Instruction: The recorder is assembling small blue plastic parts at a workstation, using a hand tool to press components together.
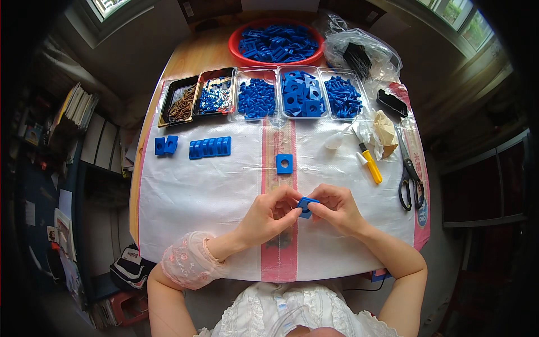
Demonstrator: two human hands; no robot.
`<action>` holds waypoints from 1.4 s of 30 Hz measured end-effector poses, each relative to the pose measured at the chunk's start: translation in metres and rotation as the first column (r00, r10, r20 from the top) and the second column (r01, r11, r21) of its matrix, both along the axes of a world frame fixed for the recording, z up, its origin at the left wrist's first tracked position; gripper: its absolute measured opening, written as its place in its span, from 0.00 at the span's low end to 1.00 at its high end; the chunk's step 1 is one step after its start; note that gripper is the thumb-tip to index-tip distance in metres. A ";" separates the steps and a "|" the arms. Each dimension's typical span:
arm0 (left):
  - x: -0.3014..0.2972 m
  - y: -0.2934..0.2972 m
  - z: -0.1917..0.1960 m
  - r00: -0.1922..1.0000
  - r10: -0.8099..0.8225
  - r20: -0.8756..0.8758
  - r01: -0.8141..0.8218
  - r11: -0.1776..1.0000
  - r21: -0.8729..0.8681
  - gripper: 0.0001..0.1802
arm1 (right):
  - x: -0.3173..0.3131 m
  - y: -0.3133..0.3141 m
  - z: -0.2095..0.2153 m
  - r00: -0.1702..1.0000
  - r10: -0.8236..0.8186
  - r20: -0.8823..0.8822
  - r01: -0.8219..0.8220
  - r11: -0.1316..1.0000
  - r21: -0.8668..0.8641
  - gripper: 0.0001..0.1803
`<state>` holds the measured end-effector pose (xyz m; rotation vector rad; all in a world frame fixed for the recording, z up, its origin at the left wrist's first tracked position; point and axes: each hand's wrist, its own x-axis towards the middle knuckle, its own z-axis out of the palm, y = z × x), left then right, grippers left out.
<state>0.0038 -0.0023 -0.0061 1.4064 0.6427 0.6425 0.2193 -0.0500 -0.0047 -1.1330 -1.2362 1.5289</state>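
Observation:
Both hands meet over the near middle of the table, pinching one small blue plastic part (pixel 307 202) between them. My left hand (pixel 273 213) grips its left side between thumb and fingers. From the other side, my right hand (pixel 338 209) holds it with the thumb across its front, so much of the part is hidden. Just beyond the hands lies a square blue piece with a round hole (pixel 279 164). Farther left are a row of blue parts set side by side (pixel 210 147) and a pair of blue pieces (pixel 166 145).
Trays line the back: screws (pixel 183 104), small mixed pieces (pixel 215 95), blue plugs (pixel 256 98), holed blue squares (pixel 302 94), blue pegs (pixel 344 96). Behind stands a red basin (pixel 234 50) of blue parts. At right lie a yellow-handled screwdriver (pixel 371 167), black scissors (pixel 411 182) and crumpled paper (pixel 385 133).

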 end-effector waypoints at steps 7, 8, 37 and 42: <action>-0.001 0.000 0.001 1.000 -0.006 0.007 0.006 1.000 -0.004 0.10 | 0.000 0.000 -0.001 1.000 -0.001 -0.006 0.001 1.000 0.007 0.06; -0.001 0.000 0.000 1.000 -0.007 0.008 0.007 1.000 -0.006 0.10 | 0.000 0.000 -0.001 1.000 -0.001 -0.004 0.001 1.000 0.010 0.06; 0.000 -0.001 0.004 0.999 -0.040 -0.008 0.040 0.998 -0.042 0.15 | -0.001 0.000 0.000 0.999 -0.027 -0.023 0.027 1.000 0.009 0.06; 0.000 0.000 0.002 0.999 -0.037 -0.023 0.037 0.999 0.012 0.15 | -0.001 0.000 0.001 1.000 -0.011 -0.020 0.011 1.000 0.004 0.06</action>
